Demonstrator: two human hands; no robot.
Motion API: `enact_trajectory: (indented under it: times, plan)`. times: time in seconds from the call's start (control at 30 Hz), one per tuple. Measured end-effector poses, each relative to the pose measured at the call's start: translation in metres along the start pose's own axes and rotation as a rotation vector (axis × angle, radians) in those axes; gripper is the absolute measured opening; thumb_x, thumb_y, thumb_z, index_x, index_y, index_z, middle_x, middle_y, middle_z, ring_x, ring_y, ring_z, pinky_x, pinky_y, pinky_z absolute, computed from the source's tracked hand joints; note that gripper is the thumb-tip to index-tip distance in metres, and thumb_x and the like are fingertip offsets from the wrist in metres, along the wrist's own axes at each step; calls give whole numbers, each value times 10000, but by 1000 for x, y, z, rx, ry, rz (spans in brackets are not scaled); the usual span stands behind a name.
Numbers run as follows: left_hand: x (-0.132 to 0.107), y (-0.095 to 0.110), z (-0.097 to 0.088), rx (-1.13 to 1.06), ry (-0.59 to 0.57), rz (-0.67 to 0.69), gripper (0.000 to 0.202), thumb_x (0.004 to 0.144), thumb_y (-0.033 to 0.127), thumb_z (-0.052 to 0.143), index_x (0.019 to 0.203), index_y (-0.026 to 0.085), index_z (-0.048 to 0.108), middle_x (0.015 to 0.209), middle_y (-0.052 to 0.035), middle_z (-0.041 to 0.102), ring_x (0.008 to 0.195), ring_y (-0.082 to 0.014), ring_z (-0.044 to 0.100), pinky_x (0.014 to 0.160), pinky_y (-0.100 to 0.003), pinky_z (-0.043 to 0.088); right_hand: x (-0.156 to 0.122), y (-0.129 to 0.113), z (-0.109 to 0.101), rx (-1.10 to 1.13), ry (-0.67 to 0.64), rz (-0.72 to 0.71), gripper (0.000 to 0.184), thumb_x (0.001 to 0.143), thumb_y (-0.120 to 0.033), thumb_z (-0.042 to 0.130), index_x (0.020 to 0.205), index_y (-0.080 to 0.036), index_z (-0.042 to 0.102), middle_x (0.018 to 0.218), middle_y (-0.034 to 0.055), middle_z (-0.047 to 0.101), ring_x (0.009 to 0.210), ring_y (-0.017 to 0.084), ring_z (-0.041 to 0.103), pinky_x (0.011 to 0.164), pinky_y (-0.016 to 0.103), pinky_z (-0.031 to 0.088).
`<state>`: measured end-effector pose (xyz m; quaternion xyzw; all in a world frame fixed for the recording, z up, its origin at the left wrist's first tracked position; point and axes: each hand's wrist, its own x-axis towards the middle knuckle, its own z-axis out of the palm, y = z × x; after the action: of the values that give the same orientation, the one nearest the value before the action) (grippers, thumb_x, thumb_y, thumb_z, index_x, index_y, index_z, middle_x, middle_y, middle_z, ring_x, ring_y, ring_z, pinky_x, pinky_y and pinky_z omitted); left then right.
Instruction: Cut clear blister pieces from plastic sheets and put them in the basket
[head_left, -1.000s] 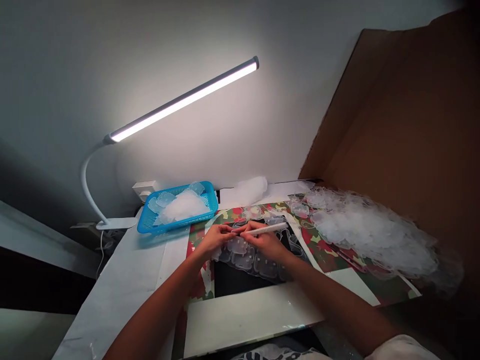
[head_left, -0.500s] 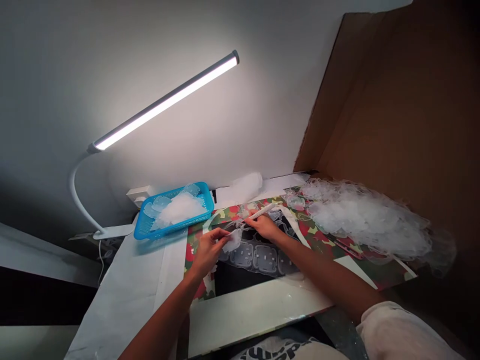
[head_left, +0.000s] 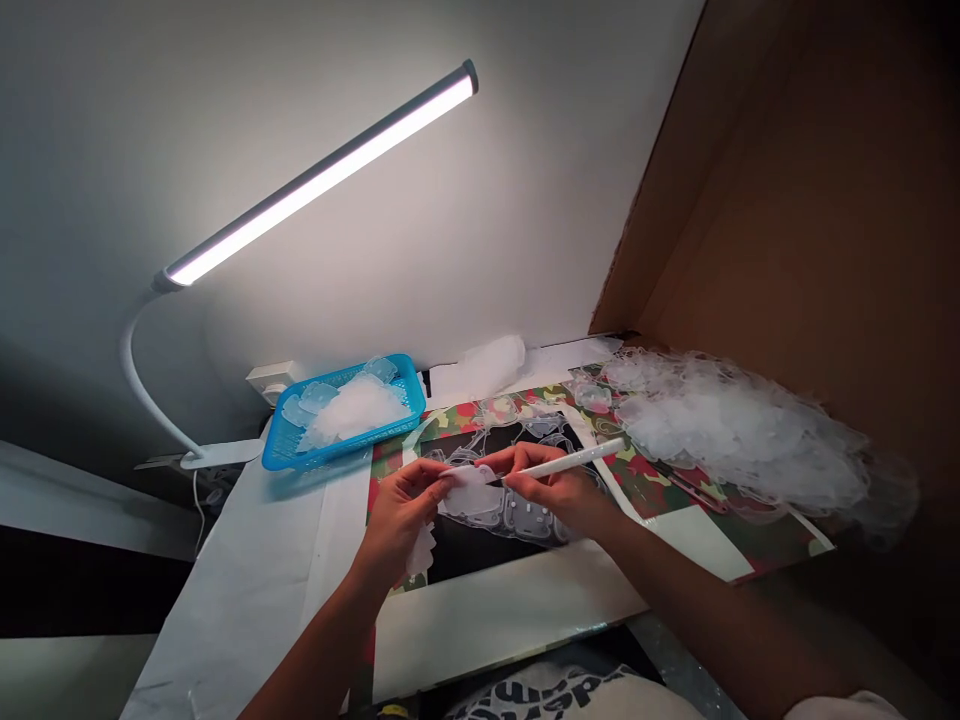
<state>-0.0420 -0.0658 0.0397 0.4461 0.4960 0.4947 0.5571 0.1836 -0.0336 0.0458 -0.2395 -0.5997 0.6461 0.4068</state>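
Observation:
Between thumb and fingers, my left hand point(head_left: 405, 510) pinches a small translucent plastic piece point(head_left: 471, 500). My right hand point(head_left: 559, 488) grips a slim white pen-like tool point(head_left: 577, 459), its tip pointing left at the piece's edge. The right fingertips are close to the piece; whether they touch it I cannot tell. Under both hands, a strip of clear moulded plastic parts point(head_left: 529, 515) lies on a black surface point(head_left: 457, 560). More translucent pieces point(head_left: 421, 550) show just below my left hand; whether it holds them is unclear.
A blue basket point(head_left: 341, 455) with translucent pieces stands at the back left, near a lit lamp point(head_left: 322, 175). Clear plastic scraps point(head_left: 735, 430) are heaped at right before a cardboard panel point(head_left: 780, 230). A pinkish tool point(head_left: 686, 487) lies beside the heap.
My right hand has come down and nearer to my left, turning the white tool so it points left at the piece. My left hand still pinches a piece. The view has shifted slightly.

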Motion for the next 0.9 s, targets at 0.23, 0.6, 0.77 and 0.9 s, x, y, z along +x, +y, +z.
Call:
enact_trajectory:
  times: [0.23,0.6,0.77,0.9]
  plan:
    - [-10,12,11,22,-42,33,234,743,364,783,844,159,735,759,-15,645,546,-47,411,475,-173,284,-9,9,-1,22,125,-20,228,883,-354,645,751,-185,569,1064,90,713,934,205,667,817,370,539]
    - [0,9,9,-162,-118,-219,595,784,507,694,1232,118,654,751,-73,663,456,-46,407,445,-197,229,-10,4,2,248,303,108,313,815,-401,718,716,-181,519,1018,43,703,775,142,704,658,256,608]
    - [4,1,7,-216,-150,-240,681,767,507,704,1303,102,592,749,-84,675,443,-48,408,447,-199,215,-11,-1,5,210,323,104,342,794,-425,730,703,-178,511,1035,38,686,810,165,714,666,280,628]
    - [5,0,6,-222,-190,-242,713,750,484,720,1330,100,565,670,-58,658,437,-58,416,451,-201,220,-11,0,4,189,329,115,341,784,-452,727,713,-180,534,1072,44,674,850,188,714,688,312,639]
